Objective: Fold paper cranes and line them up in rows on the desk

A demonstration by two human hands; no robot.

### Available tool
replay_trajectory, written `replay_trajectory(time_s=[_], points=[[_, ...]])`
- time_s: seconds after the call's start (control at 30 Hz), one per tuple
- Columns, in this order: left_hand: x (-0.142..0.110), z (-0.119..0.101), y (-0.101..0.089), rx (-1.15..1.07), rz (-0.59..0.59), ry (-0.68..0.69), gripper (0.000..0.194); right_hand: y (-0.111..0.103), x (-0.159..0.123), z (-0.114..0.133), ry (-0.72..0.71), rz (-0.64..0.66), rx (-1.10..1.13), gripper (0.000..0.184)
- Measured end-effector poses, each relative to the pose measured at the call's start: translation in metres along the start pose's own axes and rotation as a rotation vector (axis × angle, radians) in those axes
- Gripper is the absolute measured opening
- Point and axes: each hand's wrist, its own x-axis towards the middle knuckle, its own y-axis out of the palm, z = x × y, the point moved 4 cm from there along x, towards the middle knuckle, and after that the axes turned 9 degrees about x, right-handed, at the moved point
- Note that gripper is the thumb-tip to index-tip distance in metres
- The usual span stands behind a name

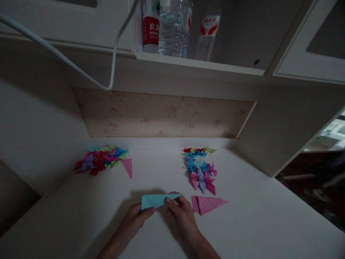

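A light-blue folded paper (153,201), long and tapering to a point on the right, is held between both hands above the white tabletop. My left hand (136,217) pinches its wide left end, thumb in front. Toward the narrow tip, my right hand (182,212) grips it with thumb and fingers closed. Just right of that hand lie pink folded papers (211,204), overlapping and pointing right. Behind them sits a cluster of small folded paper pieces (201,176) in pink, lilac and blue.
At the back left is a heap of colourful folded papers (104,158), with a pink triangular one (128,167) beside it. Overhead, an open shelf (199,64) holds several plastic bottles (172,28). A white cable (81,72) hangs at upper left.
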Motion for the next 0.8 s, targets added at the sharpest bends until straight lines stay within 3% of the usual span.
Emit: replay_trajectory(time_s=[0.13,0.27,0.4,0.57,0.67,0.8], points=[[-0.005,-0.002,0.011,0.12,0.031,0.128,0.033,-0.017,-0.006,0.026,-0.057,-0.003,-0.233,0.043],[-0.009,-0.006,0.02,0.226,0.082,0.193,0.04,-0.042,-0.017,0.058,-0.066,-0.051,-0.32,0.041],[-0.01,-0.009,0.018,0.257,0.082,0.246,0.038,-0.087,-0.023,0.099,-0.096,-0.203,-0.198,0.044],[-0.005,-0.006,0.015,0.208,-0.012,0.213,0.034,-0.152,-0.019,0.144,-0.119,-0.369,-0.174,0.043],[-0.003,-0.003,0.015,0.178,-0.04,0.185,0.03,-0.179,-0.013,0.152,-0.024,-0.363,-0.248,0.037],[0.0,0.001,0.014,0.173,-0.058,0.16,0.031,-0.195,-0.008,0.147,0.084,-0.343,-0.314,0.031]])
